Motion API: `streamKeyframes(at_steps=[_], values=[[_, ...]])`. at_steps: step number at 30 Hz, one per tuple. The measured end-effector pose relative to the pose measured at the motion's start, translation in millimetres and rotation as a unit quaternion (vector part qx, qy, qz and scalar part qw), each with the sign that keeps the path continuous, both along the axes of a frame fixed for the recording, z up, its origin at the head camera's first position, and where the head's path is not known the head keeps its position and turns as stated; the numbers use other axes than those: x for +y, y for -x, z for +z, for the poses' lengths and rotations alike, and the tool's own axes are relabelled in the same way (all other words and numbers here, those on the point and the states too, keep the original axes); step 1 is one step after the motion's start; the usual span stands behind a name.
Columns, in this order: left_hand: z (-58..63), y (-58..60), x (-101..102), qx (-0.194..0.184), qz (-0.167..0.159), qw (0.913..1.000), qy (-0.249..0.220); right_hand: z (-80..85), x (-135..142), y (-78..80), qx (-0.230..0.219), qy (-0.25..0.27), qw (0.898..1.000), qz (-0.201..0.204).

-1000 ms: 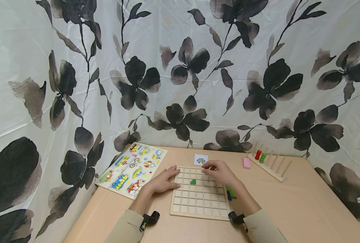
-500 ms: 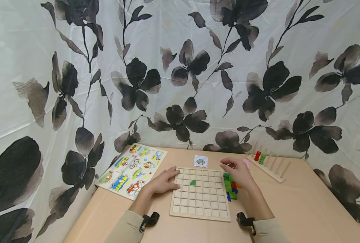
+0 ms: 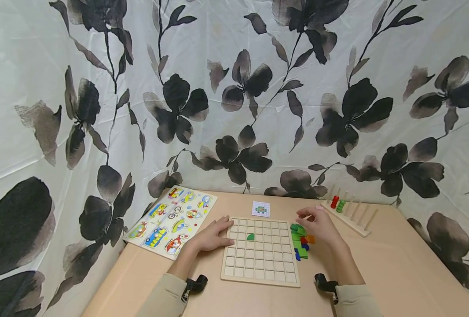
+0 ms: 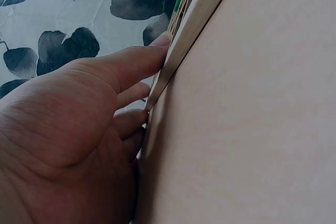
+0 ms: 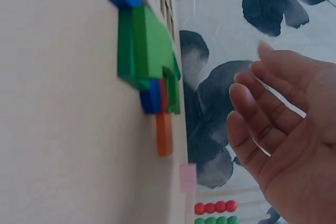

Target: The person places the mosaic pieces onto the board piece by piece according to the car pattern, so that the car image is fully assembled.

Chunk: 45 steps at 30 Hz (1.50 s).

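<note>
A wooden grid board (image 3: pixel 260 264) lies flat on the table, with one green quarter-circle piece (image 3: pixel 250 237) in a cell of its upper left part. My left hand (image 3: pixel 210 237) rests on the board's left side, fingers spread along the edge; in the left wrist view the thumb (image 4: pixel 139 64) touches the rim. Right of the board, my right hand (image 3: pixel 319 224) hovers over a cluster of blocks with fingers loosely bent. Nothing sits between those fingers in the right wrist view. Green blocks (image 5: pixel 152 45), blue ones and an orange block (image 5: pixel 164 135) lie beside the board.
Behind the board lies a small pattern card (image 3: pixel 261 209). A vehicle picture board (image 3: pixel 173 220) is at the left. At the back right stands a peg rack (image 3: pixel 349 215) with red and green beads. A pink block (image 5: pixel 188 178) is hidden behind the right hand in the head view.
My right hand has moved right from above the board's top edge to over the blocks, uncovering them. My left hand stays on the board's left edge.
</note>
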<state>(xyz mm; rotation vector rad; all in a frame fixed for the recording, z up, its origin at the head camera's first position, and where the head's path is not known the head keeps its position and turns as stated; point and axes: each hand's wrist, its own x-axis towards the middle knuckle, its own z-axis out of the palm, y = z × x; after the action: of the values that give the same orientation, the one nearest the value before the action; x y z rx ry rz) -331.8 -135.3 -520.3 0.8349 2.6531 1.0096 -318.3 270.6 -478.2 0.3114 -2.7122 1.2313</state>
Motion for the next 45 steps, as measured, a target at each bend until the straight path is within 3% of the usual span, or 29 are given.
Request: streamKeyframes(at_steps=[6,18,33,45], values=[[3.3,-0.1,1.1,-0.004,0.005,1.0000,0.003,-9.1,9.9,2.8,-0.054,0.002,0.998,0.016],[4.5,0.4,2.7,-0.004,0.002,1.0000,0.004,-24.4,16.2,4.9,-0.085,-0.036,0.996,0.007],[1.5,0.4,0.6,-0.005,0.003,1.0000,0.005,-28.1,12.7,4.9,-0.098,-0.037,0.994,0.005],[0.9,1.0,0.9,-0.002,0.002,0.9999,0.010,-27.4,13.1,4.2,-0.084,-0.018,0.996,0.005]])
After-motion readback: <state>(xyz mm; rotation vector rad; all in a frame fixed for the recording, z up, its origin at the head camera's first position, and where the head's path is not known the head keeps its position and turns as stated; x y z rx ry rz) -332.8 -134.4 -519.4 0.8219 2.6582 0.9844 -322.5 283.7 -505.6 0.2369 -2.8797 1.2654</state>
